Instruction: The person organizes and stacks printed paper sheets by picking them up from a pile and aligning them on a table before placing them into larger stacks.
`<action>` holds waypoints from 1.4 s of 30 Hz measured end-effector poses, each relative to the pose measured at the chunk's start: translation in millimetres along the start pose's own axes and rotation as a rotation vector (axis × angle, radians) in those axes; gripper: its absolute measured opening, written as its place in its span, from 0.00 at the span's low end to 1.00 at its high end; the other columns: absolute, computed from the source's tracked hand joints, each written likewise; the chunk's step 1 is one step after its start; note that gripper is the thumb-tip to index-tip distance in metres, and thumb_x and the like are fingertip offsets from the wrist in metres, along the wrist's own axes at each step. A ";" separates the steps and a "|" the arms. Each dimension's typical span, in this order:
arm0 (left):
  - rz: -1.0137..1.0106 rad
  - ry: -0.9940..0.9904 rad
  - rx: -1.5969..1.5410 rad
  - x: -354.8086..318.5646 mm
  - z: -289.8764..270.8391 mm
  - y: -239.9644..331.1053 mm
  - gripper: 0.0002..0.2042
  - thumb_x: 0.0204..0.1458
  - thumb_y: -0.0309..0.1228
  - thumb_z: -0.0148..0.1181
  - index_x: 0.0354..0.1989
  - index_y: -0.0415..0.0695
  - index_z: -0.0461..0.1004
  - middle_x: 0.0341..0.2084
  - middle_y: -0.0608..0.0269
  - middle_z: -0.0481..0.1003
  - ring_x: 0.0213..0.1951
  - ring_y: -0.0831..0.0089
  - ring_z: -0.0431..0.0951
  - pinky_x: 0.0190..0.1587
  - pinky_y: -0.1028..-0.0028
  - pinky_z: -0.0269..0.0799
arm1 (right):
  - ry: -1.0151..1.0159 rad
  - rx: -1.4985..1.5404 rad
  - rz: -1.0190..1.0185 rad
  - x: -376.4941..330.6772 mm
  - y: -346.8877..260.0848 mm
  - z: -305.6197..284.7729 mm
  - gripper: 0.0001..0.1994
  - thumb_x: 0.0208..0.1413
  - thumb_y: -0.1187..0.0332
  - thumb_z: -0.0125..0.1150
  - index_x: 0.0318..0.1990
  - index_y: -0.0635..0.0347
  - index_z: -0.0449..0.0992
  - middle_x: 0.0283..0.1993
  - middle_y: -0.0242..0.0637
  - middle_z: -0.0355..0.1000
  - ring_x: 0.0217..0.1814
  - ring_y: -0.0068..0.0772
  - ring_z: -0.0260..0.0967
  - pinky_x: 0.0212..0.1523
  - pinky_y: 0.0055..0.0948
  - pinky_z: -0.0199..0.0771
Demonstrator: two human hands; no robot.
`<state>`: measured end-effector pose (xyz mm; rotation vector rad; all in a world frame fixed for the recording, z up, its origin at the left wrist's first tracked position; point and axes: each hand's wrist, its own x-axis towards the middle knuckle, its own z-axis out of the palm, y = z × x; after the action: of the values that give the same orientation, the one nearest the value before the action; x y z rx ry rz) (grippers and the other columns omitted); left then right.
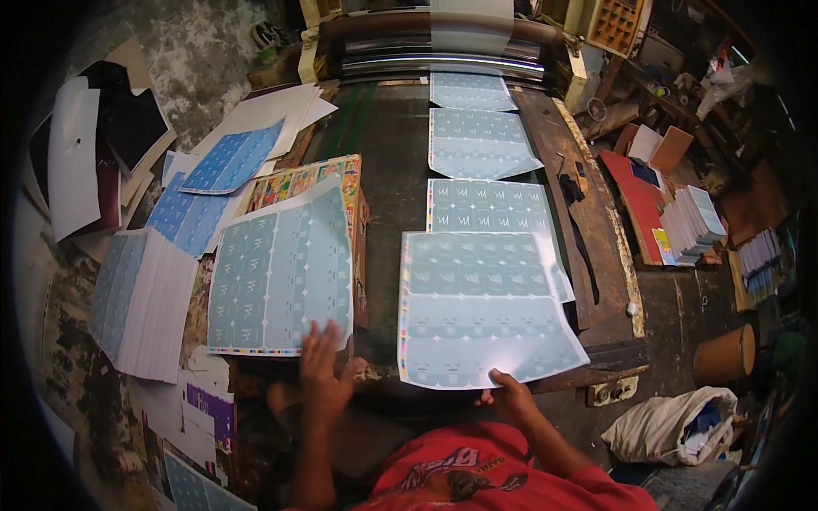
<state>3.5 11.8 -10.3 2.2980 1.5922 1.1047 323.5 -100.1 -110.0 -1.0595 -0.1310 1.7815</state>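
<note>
My right hand (509, 393) pinches the near edge of a glossy pale-blue printed sheet (486, 307) that lies at the front of the dark machine bed (388, 187). Behind it, three more printed sheets (490, 209) lie in a row back to the rollers (430, 47). My left hand (322, 370) is open, its fingers spread on the near edge of the top sheet of a stack (281, 268) to the left. That stack rests on a colourful printed pile (302, 180).
A thick stack of white-edged sheets (145, 302) lies at far left, with loose blue sheets (226, 162) behind it. Paper stacks (692, 223), a red board (635, 200), a brown cylinder (724, 353) and a stuffed white sack (673, 422) crowd the right.
</note>
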 end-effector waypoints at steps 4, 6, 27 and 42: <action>-0.204 0.100 -0.224 -14.5 10.5 -36.5 0.12 0.57 0.32 0.58 0.47 0.41 0.77 0.43 0.56 0.80 0.53 0.58 0.76 0.65 0.54 0.53 | 0.175 -0.039 0.023 -17.6 17.0 -19.5 0.18 0.62 0.62 0.52 0.48 0.72 0.67 0.32 0.47 0.73 0.34 0.39 0.72 0.40 0.40 0.74; -0.265 0.096 -0.358 -14.7 3.2 -18.7 0.10 0.57 0.31 0.57 0.44 0.42 0.79 0.41 0.58 0.81 0.49 0.62 0.78 0.64 0.57 0.54 | 0.166 -0.080 0.029 -28.4 19.5 -24.5 0.19 0.61 0.62 0.52 0.50 0.72 0.66 0.36 0.50 0.73 0.36 0.40 0.73 0.42 0.38 0.74; -0.017 -0.762 -1.360 1.0 -38.7 86.7 0.09 0.56 0.37 0.60 0.34 0.45 0.82 0.36 0.60 0.82 0.49 0.62 0.79 0.64 0.55 0.53 | 0.077 -0.097 0.050 -59.5 32.9 -24.7 0.22 0.61 0.62 0.52 0.55 0.71 0.65 0.47 0.51 0.72 0.45 0.44 0.72 0.50 0.38 0.72; -0.019 -0.602 -1.339 23.4 -6.9 76.8 0.14 0.56 0.42 0.59 0.31 0.43 0.82 0.32 0.55 0.82 0.44 0.57 0.81 0.61 0.56 0.56 | 0.074 0.024 -0.163 -9.7 11.1 0.3 0.22 0.62 0.61 0.53 0.57 0.69 0.65 0.51 0.50 0.71 0.50 0.45 0.71 0.53 0.39 0.72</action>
<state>61.2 -3.3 43.8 1.4027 0.3533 0.8699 316.5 -113.1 -109.9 -1.0659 -0.1463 1.5916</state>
